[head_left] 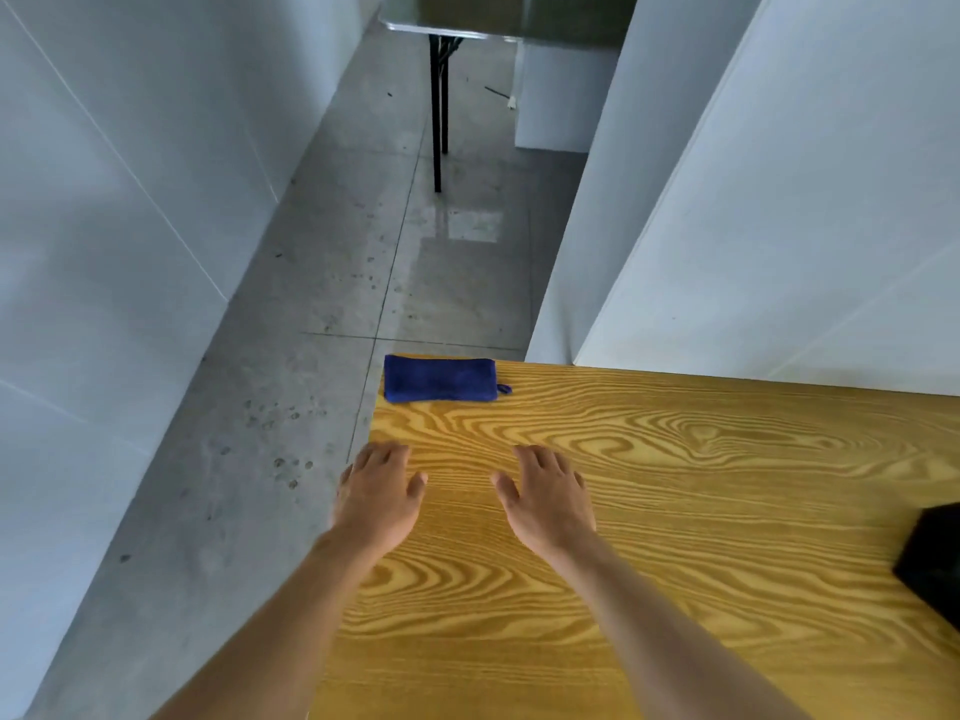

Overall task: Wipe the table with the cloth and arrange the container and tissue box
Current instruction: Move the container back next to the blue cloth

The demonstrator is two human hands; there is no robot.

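Over the near left part of the tabletop, both hands palm down, side by side, fingers straight and loosely spread, holding nothing. Left hand at the tabletop's left edge, partly out over the floor; right hand just beside it, further in over the wood. Whether touching the surface or hovering above it, cannot tell. Beyond the fingertips, apart from both hands, a folded blue cloth lying flat in the far left corner, small loop at its right end. At the right edge, a dark object, cut off, kind unclear. White panels on both sides; another table farther off.
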